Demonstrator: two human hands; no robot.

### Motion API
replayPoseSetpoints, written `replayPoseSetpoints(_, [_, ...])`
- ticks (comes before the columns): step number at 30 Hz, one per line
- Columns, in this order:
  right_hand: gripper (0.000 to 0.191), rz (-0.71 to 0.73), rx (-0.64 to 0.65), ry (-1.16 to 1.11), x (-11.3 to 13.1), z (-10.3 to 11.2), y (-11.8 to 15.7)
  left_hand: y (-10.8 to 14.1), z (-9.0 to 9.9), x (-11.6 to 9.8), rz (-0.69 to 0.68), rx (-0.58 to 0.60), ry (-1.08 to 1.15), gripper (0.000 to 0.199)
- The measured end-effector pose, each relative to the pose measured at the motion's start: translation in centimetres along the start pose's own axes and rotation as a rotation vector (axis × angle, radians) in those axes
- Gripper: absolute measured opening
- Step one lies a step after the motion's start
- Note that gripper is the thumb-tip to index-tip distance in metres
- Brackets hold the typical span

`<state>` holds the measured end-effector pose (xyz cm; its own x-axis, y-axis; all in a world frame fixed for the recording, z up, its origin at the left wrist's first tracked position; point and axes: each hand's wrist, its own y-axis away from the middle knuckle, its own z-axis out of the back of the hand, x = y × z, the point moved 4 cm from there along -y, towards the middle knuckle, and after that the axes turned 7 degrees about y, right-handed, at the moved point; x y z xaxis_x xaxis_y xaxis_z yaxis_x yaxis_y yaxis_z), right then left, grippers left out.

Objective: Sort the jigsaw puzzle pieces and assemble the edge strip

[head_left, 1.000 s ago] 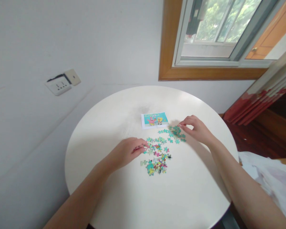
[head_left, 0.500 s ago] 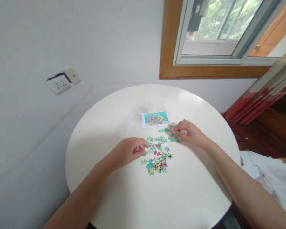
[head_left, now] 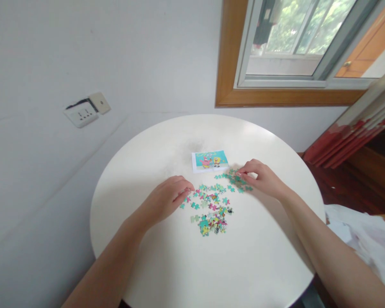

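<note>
My left hand (head_left: pixel 169 196) is at the left side of the loose jigsaw puzzle pieces (head_left: pixel 213 224). Its thumb and forefinger are closed at the tips around a small puzzle piece, mostly hidden by the fingers. A pink piece (head_left: pixel 188 199) lies just below those fingertips. Over the teal puzzle pieces (head_left: pixel 231 179) at the upper right, my right hand (head_left: pixel 260 176) pinches with thumb and forefinger. A piece seems to sit between them, though the fingers cover most of it. Behind the pieces lies a picture card (head_left: pixel 211 161) with a pink and a yellow cartoon figure.
Everything lies on a round white table (head_left: pixel 167 265) against a white wall (head_left: pixel 141 55) with a socket (head_left: pixel 81 114). A wood-framed window (head_left: pixel 223 81) is behind. White plastic bags (head_left: pixel 362 231) and a red and cream curtain (head_left: pixel 349 132) are at the right.
My left hand has shifted slightly left and up, uncovering teal and pink pieces beneath it. My right hand has moved a little to the right over the teal pieces.
</note>
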<state>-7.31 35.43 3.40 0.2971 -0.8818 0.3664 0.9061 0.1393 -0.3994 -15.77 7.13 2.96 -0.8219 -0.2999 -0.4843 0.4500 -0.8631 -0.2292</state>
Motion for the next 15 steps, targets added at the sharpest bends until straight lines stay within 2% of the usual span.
replayPoseSetpoints(6, [0.024,-0.06,-0.034,0.049,-0.7,0.8,0.0,0.1,0.2,0.2,0.014,-0.012,0.012,0.021])
replayPoseSetpoints(15, [0.023,-0.067,-0.019,0.063,-1.1,0.4,0.0,0.1,-0.1,0.2,0.006,-0.006,0.011,0.022])
